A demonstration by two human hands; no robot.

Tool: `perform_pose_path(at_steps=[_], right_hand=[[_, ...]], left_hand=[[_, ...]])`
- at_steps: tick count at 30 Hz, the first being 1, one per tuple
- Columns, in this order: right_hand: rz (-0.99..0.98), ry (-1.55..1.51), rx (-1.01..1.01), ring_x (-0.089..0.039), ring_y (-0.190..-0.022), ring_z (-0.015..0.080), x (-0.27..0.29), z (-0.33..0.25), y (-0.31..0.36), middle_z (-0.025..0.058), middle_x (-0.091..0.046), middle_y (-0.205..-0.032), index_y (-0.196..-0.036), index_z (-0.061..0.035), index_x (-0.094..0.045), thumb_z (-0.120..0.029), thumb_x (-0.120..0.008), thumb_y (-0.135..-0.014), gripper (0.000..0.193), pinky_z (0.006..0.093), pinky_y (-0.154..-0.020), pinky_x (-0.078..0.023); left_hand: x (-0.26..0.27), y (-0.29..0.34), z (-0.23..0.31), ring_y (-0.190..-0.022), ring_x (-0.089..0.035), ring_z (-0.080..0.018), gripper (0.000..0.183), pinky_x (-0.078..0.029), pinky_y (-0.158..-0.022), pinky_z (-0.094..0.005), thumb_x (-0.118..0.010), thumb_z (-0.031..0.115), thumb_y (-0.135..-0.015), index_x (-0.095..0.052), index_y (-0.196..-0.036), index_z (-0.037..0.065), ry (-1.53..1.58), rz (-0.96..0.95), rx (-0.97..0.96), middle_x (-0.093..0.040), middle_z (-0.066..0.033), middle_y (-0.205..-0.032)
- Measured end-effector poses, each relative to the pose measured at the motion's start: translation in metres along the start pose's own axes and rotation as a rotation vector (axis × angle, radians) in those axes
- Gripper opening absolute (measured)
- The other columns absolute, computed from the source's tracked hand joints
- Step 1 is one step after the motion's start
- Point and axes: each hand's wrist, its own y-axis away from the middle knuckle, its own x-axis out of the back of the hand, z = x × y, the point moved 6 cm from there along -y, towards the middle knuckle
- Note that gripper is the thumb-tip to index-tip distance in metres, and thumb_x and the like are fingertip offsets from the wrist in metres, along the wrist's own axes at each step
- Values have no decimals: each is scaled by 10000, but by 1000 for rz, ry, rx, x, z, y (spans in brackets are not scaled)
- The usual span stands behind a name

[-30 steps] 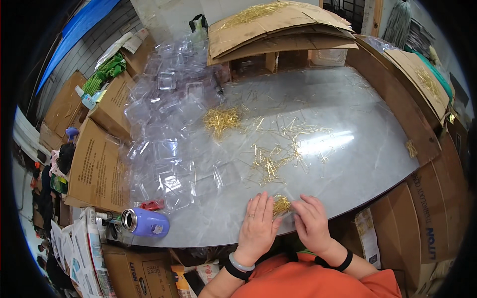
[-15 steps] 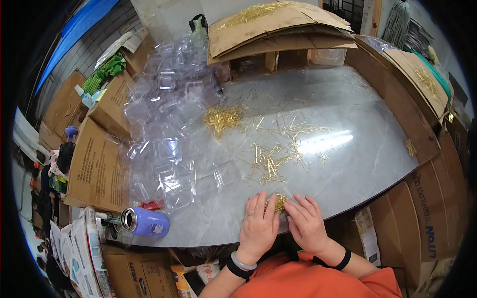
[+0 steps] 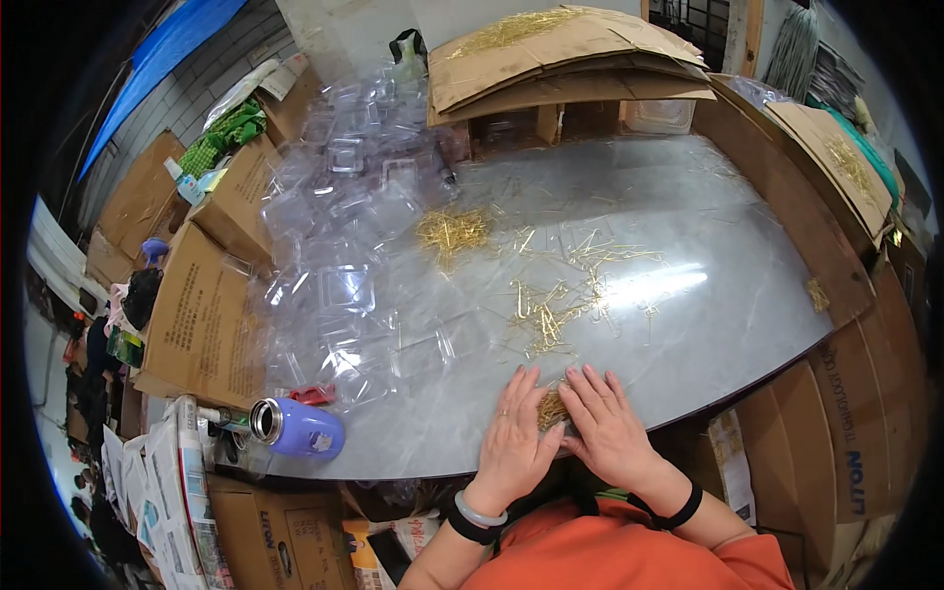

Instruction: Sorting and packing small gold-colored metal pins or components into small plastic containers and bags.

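A small bunch of gold wire hooks (image 3: 553, 409) lies at the table's near edge, between my two hands. My left hand (image 3: 513, 431) rests along its left side, fingers stretched out and palm down. Against the right side lies my right hand (image 3: 612, 429), its fingers also long and straight. Both thumbs come close together just below the bunch. Parts of the bunch are hidden under the fingers. Loose gold hooks (image 3: 547, 320) are scattered just beyond my hands, and a denser pile of hooks (image 3: 454, 234) sits farther off to the left.
Clear plastic boxes (image 3: 346, 285) cover the table's left side. A purple bottle (image 3: 307, 431) without a lid stands at the near left, beside a red object (image 3: 313, 395). Cardboard boxes (image 3: 202, 320) line the left edge; flattened cardboard (image 3: 560, 64) tops the far side. A cardboard wall (image 3: 787, 211) borders the right.
The whole view has shifted slightly rightward. My right hand has moved in closer over the bunch of hooks, and my thumbs are nearer each other.
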Motion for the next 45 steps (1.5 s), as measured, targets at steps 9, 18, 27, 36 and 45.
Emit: perform_pose_path(at_steps=[9, 18, 27, 36, 45], right_hand=[[137, 66, -87, -450, -1315, 484, 0, -18, -15, 213, -455, -1525, -1410, -135, -590, -383, -809, -791, 703, 535, -1107, -384], [190, 139, -169, -474, -1249, 421, 20, -2, -11, 196, -474, -1508, -1353, -117, -640, -299, -782, -786, 613, 536, -1053, -408], [137, -219, -245, -239, -1503, 506, 18, 19, 5, 230, -328, -1618, -1537, -10, -385, -231, -739, -829, 822, 625, -1222, -169], [296, -106, -219, -477, -1394, 413, 31, 37, 39, 153, -692, -1254, -1414, -5, -520, -60, -716, -852, 598, 639, -1185, -237], [433, -165, -274, -586, -1167, 333, 32, 46, 17, 113, -698, -1139, -1177, -58, -673, -100, -792, -808, 391, 551, -1081, -389]], left_hand=[[1, 12, -20, -1516, -305, -430, 766, -264, -1238, -486, -567, 348, -976, -249, -1560, -33, 525, 14, 102, -345, -257, -1606], [5, 14, -25, -1477, -383, -405, 639, -323, -1208, -453, -525, 331, -1041, -365, -1527, -52, 521, 91, 134, -388, -259, -1582], [-6, -5, 6, -1457, -403, -412, 693, -357, -1177, -483, -685, 307, -969, -412, -1536, 16, -56, 33, 36, -430, -218, -1571], [-26, -22, 15, -1394, -446, -390, 481, -292, -1180, -564, -569, 193, -1014, -524, -1476, 67, -267, -42, 37, -461, -197, -1538], [-27, -23, 19, -1394, -444, -395, 478, -295, -1181, -572, -548, 179, -1030, -494, -1475, 15, -227, -14, 31, -457, -229, -1523]])
